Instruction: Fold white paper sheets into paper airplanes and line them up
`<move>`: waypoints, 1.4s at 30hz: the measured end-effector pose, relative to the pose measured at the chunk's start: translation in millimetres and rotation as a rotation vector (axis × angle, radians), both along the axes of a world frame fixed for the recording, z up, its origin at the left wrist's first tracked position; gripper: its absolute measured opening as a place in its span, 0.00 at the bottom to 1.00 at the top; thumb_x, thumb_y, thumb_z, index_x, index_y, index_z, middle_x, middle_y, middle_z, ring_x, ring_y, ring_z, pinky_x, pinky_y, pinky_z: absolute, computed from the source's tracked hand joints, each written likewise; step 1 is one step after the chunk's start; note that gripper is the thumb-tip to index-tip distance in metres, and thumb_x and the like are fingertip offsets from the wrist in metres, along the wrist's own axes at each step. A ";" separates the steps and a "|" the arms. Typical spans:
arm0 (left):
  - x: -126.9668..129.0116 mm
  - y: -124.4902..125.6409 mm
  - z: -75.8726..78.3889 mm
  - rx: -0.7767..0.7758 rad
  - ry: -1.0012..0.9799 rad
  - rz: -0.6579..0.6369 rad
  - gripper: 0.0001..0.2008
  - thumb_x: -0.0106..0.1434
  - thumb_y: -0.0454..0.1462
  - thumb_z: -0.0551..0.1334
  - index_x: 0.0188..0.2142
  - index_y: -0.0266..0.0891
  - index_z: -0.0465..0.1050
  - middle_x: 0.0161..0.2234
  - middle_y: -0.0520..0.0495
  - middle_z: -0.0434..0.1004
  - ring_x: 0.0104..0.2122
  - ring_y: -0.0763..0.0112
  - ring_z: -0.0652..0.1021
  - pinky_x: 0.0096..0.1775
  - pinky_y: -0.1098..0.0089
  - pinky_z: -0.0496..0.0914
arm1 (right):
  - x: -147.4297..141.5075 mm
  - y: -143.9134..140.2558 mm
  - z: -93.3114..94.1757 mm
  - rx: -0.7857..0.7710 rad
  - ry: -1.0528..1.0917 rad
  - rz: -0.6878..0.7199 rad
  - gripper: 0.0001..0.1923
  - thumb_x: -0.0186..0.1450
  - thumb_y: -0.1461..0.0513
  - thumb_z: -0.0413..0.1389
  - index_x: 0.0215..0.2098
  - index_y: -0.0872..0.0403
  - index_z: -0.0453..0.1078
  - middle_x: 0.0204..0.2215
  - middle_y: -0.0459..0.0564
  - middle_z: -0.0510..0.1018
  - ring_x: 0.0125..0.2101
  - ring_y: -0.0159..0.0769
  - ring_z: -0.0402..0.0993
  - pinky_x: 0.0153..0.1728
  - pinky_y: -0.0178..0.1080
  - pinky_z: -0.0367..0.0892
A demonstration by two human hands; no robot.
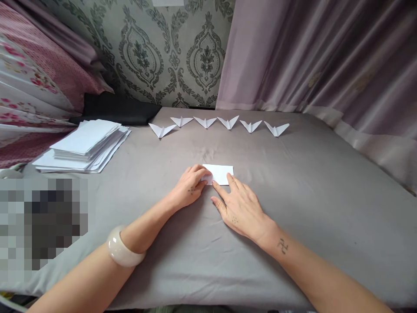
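Grey cloth [325, 208] spreads across the whole surface, a stack of white sheets [85, 145] at its far left and six folded paper planes [228, 122] along the back, while centrally the left hand [190, 188] pinches the folded white paper [220, 174] and the right hand [239, 206] presses flat, fingers spread, on its near edge.

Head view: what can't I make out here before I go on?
- Folded paper: its near left corner is covered by the left hand and right hand.
- Pixelated patch, lower left: what it covers is blurred out.
- Paper stack: sheets too thin to count.
- Six paper planes: fold details too small.
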State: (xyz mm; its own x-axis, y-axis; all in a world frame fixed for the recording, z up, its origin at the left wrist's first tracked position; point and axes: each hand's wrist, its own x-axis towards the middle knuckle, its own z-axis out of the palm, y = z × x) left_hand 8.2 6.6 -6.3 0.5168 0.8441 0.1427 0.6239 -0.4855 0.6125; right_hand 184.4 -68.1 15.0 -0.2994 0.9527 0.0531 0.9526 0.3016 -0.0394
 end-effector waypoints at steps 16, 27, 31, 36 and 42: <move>-6.5 5.6 -12.4 0.026 -0.050 -0.036 0.14 0.66 0.35 0.52 0.49 0.43 0.70 0.50 0.43 0.70 0.49 0.60 0.70 0.52 0.57 0.66 | 17.7 -2.6 22.3 -0.182 0.007 -0.152 0.27 0.71 0.52 0.41 0.60 0.56 0.64 0.59 0.61 0.65 0.55 0.48 0.64 0.43 0.47 0.69; -8.7 4.7 2.3 -0.086 -0.137 0.212 0.15 0.63 0.43 0.56 0.46 0.39 0.72 0.48 0.42 0.70 0.47 0.62 0.72 0.48 0.63 0.68 | 48.2 16.1 11.9 -0.049 0.297 -0.195 0.15 0.64 0.66 0.46 0.34 0.52 0.75 0.40 0.50 0.77 0.38 0.35 0.71 0.37 0.36 0.64; -12.5 8.3 6.1 -0.144 -0.068 0.416 0.17 0.62 0.46 0.55 0.34 0.37 0.78 0.40 0.42 0.71 0.43 0.60 0.72 0.44 0.61 0.68 | 52.9 27.2 15.3 -0.219 0.551 -0.414 0.11 0.58 0.64 0.49 0.26 0.53 0.73 0.23 0.45 0.75 0.25 0.31 0.67 0.27 0.34 0.61; -9.8 6.5 8.7 -0.189 -0.066 0.397 0.19 0.63 0.45 0.53 0.32 0.40 0.80 0.41 0.43 0.72 0.43 0.59 0.71 0.44 0.61 0.67 | 45.5 29.9 17.8 -0.478 0.857 -0.525 0.08 0.55 0.62 0.51 0.21 0.56 0.69 0.15 0.42 0.67 0.14 0.24 0.54 0.15 0.31 0.49; -8.7 5.5 5.2 -0.192 -0.132 0.389 0.13 0.58 0.46 0.60 0.31 0.41 0.79 0.40 0.44 0.72 0.40 0.61 0.72 0.42 0.63 0.68 | 39.6 31.2 20.0 -0.583 1.116 -0.599 0.08 0.54 0.63 0.52 0.29 0.58 0.71 0.21 0.45 0.73 0.13 0.21 0.55 0.12 0.28 0.44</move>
